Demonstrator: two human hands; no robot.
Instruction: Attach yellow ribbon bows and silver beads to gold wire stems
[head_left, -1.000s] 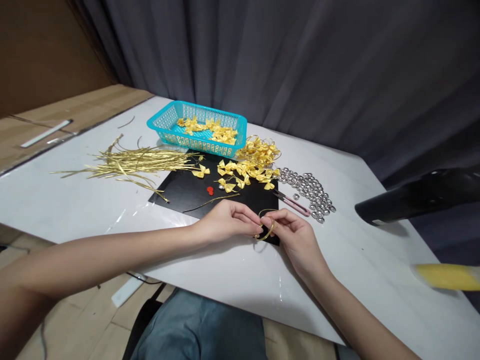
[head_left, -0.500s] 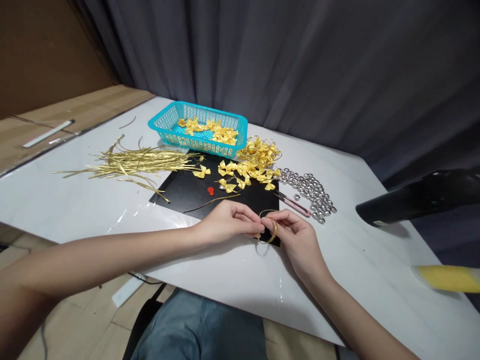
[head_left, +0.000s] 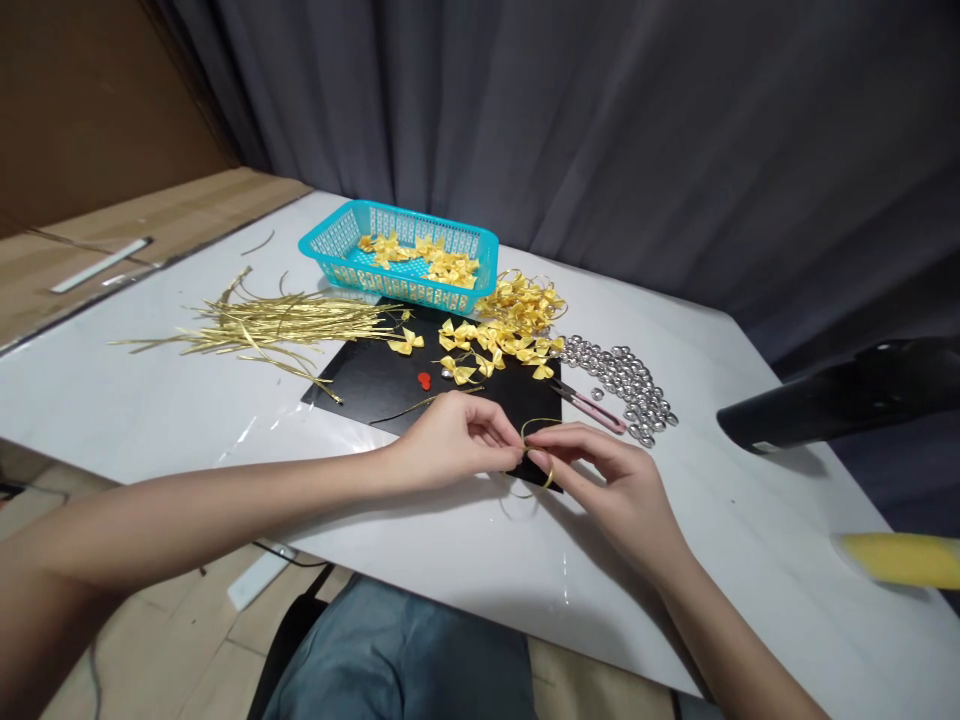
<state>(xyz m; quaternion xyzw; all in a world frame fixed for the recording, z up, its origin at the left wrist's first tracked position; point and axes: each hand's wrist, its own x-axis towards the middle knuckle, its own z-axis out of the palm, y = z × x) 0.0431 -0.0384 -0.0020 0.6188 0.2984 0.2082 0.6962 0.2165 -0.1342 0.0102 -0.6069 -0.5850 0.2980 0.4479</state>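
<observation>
Both hands meet over the near right corner of a black mat (head_left: 352, 378). Between them is a looped gold cord (head_left: 551, 475), pinched in the fingertips of my left hand (head_left: 454, 445) and also of my right hand (head_left: 619, 475). My fingers hide where the cord's strands cross. Just beyond them lie yellow ribbon bows (head_left: 491, 340), a red piece (head_left: 424, 381) and a single gold cord (head_left: 409, 409) on the mat. Pink-handled snips (head_left: 596, 408) rest beyond my right hand, beside many silver beads (head_left: 626, 380).
A turquoise basket (head_left: 322, 262) holding yellow bows stands at the back. To its left front spreads a bundle of gold cords (head_left: 292, 325). A heap of looped bows (head_left: 525, 300) lies at its right. A black cylindrical object (head_left: 795, 405) and a yellow roll-like object (head_left: 900, 558) are at right.
My right hand has shifted slightly right, its fingers stretched more along the cord. My left hand keeps its pinch almost in place. The cord loop has turned a little.
</observation>
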